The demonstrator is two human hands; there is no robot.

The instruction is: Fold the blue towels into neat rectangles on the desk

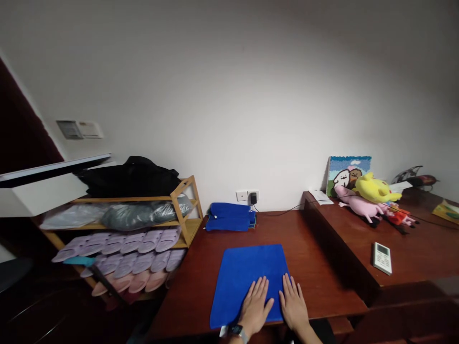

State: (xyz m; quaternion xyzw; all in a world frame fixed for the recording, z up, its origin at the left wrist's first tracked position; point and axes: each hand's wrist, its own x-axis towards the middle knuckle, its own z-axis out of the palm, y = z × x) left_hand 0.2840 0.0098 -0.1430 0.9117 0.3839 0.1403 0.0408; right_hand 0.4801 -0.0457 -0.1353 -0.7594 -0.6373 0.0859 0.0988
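Two open hands [254, 308] [294, 306] touch blue cloth [247, 270].

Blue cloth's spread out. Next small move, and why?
Probably curl the right hand to pinch the blue cloth's right edge: that hand is open right at that edge, the cloth lies flat, and the left hand rests on it, so it could steady it.
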